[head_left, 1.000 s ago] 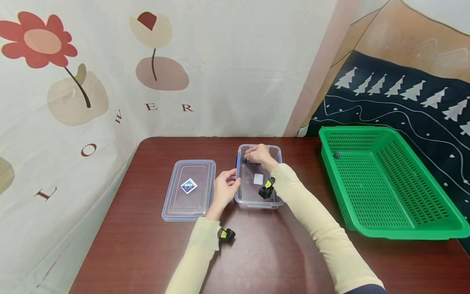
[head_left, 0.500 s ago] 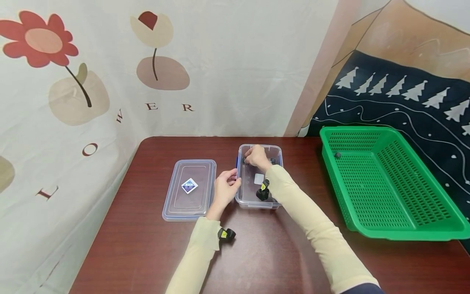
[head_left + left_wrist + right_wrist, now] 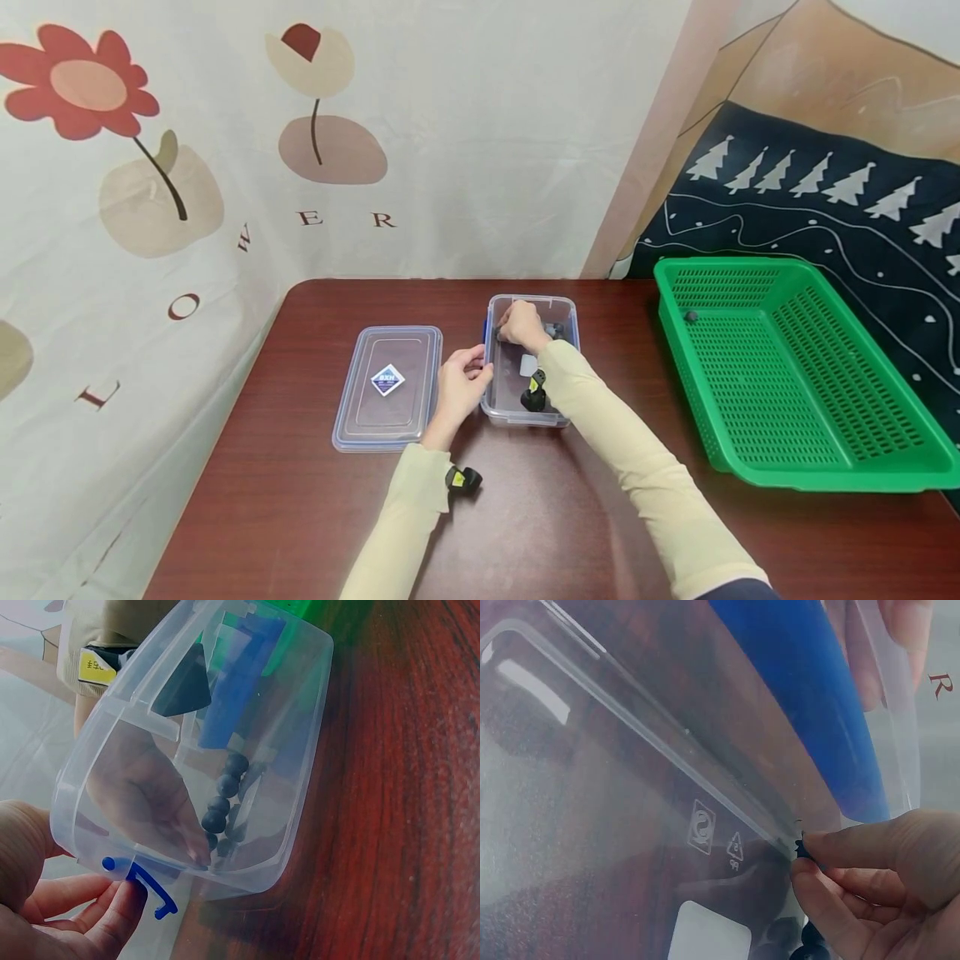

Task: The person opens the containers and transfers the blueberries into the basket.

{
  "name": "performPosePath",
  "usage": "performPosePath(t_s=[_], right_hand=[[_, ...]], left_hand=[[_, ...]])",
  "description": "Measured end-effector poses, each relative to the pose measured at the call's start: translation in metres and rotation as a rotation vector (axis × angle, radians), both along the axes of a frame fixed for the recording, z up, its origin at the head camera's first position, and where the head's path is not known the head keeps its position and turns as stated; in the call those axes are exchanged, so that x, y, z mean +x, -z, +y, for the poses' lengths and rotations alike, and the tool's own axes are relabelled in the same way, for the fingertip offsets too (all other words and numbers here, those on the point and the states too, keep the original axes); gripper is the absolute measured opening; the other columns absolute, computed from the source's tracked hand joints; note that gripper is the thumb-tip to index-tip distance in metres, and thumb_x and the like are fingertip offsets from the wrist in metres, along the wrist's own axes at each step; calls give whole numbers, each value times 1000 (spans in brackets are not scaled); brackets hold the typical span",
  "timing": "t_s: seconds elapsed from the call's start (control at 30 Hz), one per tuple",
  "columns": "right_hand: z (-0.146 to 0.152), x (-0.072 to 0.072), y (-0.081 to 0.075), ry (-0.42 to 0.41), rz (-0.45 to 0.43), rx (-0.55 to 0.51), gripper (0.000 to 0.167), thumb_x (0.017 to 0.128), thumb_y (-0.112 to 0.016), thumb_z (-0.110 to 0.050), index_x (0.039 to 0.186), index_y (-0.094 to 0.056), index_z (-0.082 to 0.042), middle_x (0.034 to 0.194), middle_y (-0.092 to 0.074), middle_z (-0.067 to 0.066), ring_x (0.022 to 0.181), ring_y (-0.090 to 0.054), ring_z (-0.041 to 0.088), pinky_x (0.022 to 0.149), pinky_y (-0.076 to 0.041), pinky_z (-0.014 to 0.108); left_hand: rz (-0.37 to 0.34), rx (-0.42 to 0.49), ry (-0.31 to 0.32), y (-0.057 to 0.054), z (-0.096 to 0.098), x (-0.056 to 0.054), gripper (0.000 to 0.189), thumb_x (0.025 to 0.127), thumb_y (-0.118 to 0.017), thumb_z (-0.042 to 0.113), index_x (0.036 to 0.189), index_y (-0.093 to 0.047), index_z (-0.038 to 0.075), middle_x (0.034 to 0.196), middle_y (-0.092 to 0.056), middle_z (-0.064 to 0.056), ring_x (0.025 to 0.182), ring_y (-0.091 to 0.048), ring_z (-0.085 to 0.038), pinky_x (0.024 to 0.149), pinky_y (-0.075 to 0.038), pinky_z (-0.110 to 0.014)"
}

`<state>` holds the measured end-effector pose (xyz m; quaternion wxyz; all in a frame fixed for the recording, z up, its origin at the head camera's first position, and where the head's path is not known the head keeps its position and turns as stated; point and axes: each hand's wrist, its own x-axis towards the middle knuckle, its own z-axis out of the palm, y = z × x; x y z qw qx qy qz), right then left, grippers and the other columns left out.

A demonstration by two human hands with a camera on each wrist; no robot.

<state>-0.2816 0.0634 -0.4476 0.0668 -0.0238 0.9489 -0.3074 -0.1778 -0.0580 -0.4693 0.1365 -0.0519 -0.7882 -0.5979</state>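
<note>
Just right of center in the head view, right hand reaches into clear box, thumb and finger pinching a dark blueberry. In the right wrist view the berry sits between the fingertips, right of center, mostly covered, toothed crown showing, near the box's side wall. Skin dark blue, near black; the berry looks small and round, though the fingers hide most of it. More berries lie near the hand, mid-frame in the left wrist view: round, smooth, matte dark, some touching.

Left hand grips the box at its left side, lower left of the left wrist view, fingers by blue latch. Lid lies flat, left of the box, diamond label on it. Green basket at right of frame, one lone berry in its upper-left corner. All on red-brown table.
</note>
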Motion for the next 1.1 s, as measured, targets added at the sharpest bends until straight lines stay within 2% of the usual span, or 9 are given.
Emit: performPosePath(t_s=[0.13,0.33,0.53,0.9,1.1], right_hand=[[4,0,-5,9,-33,-47,15,75,-71,-2,90,-74,1,74,-71,11,66,-68,19,67,-58,25],[15,-4,-15,21,-34,-134,22,72,-76,-3,93,-72,4,83,-71,15,69,-68,21,64,-59,26],[32,-3,-31,55,-21,-168,21,75,-74,-5,95,-72,3,79,-71,16,69,-69,23,59,-56,21],[74,4,-58,91,-51,-253,22,83,-69,-6,102,-67,5,98,-67,21,86,-68,28,80,-59,37],[93,10,-66,108,-34,-246,21,85,-67,-7,103,-67,4,99,-66,21,86,-66,29,82,-58,38]], left_hand=[[6,-1,5,-1,1,1,31,77,-64,-11,106,-61,-18,94,-60,-26,85,-65,-37,74,-60,-30],[9,-11,4,0,1,1,30,77,-65,-10,106,-61,-18,94,-61,-26,85,-65,-37,73,-60,-31],[16,-17,4,1,1,1,30,76,-65,-10,105,-61,-18,93,-61,-26,84,-65,-37,73,-60,-30],[-1,-16,-3,2,-1,0,31,76,-65,-10,106,-61,-17,95,-61,-26,86,-65,-36,74,-60,-30],[3,-15,-3,3,-1,0,31,76,-65,-9,106,-61,-17,95,-61,-26,86,-65,-36,74,-60,-29]])
